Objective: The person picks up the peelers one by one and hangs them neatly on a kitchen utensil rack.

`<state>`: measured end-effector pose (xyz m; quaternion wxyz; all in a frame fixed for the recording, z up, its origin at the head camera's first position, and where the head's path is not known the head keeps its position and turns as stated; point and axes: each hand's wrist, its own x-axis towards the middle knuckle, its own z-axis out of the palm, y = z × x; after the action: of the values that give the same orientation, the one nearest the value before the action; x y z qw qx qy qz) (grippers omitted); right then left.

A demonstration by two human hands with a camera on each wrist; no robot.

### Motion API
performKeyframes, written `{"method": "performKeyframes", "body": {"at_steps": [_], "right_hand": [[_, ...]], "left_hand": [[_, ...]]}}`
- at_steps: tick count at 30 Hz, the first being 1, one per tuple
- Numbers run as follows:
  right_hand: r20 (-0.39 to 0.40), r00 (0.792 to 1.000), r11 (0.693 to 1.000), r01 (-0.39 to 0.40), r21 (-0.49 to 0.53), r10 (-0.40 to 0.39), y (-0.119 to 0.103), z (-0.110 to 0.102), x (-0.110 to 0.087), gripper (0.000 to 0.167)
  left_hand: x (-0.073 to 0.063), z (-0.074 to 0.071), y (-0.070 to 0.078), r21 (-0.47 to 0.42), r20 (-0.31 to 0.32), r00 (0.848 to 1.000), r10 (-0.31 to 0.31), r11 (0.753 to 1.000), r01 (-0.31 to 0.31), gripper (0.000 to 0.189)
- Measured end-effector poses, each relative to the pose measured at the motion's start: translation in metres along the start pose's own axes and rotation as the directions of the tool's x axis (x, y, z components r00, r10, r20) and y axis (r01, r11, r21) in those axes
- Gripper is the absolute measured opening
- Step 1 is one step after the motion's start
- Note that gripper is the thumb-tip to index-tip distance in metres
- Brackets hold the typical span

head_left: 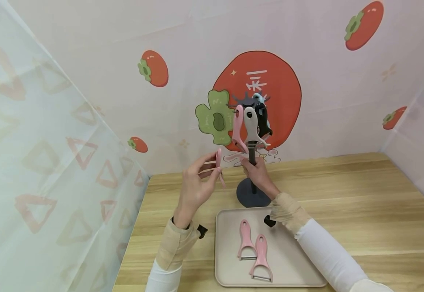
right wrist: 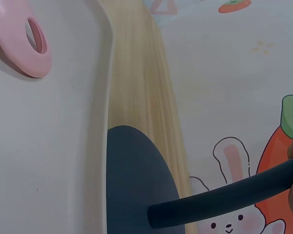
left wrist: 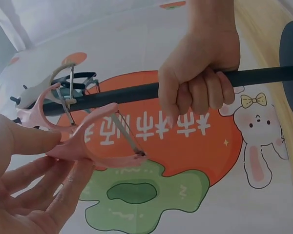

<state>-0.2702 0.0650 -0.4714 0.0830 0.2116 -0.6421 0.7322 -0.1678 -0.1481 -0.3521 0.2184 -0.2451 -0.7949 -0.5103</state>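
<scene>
In the head view, the left hand [head_left: 197, 182] pinched a pink peeler [head_left: 218, 158] in the air, left of the stand [head_left: 252, 154] and below its hooks [head_left: 235, 97]. The right hand [head_left: 259, 174] gripped the stand's pole. Another pink peeler [head_left: 238, 123], a white one [head_left: 251, 125], a black one [head_left: 263, 119] and a pale blue one [head_left: 258, 97] hung at the stand's top. Nearer the person than the stand, a tray [head_left: 230, 227] on the desk [head_left: 343, 194] held two more pink peelers [head_left: 246, 233] [head_left: 261, 248]. The hung peelers looked crowded, so bringing the pinched one up among them could have knocked one loose.

In the left wrist view, the left thumb and fingers held the peeler by its handle, its blade [left wrist: 129, 131] pointing away from the palm. That hold looked light; a bump against the pink peeler hanging on the stand might have twisted it free. The right fingers curled round the pole; were they to loosen, a push at the hooks could have tipped the stand.

In the right wrist view, the stand's base [right wrist: 136, 180] sat just beside the tray, partly hidden by its edge. A shifted base might have nudged the tray.
</scene>
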Motion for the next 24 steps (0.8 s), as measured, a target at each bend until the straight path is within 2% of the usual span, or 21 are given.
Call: {"method": "performKeyframes", "body": {"at_steps": [12, 18, 24], "right_hand": [[-0.01, 1.0, 1.0, 0.005, -0.008, -0.005, 0.001, 0.001, 0.001, 0.057], [-0.009, 1.0, 1.0, 0.012, -0.019, -0.012, 0.0, 0.001, 0.0, 0.058], [-0.014, 1.0, 0.999, 0.01, -0.053, -0.011, 0.0, 0.001, 0.001, 0.059]], "left_hand": [[0.032, 0.004, -0.014, -0.086, -0.081, 0.995, 0.066, 0.994, -0.073, 0.037], [0.041, 0.008, -0.013, -0.103, -0.111, 0.988, 0.104, 0.988, -0.116, 0.038], [0.05, 0.014, -0.008, -0.123, -0.17, 0.975, 0.145, 0.978, -0.167, 0.039]]}}
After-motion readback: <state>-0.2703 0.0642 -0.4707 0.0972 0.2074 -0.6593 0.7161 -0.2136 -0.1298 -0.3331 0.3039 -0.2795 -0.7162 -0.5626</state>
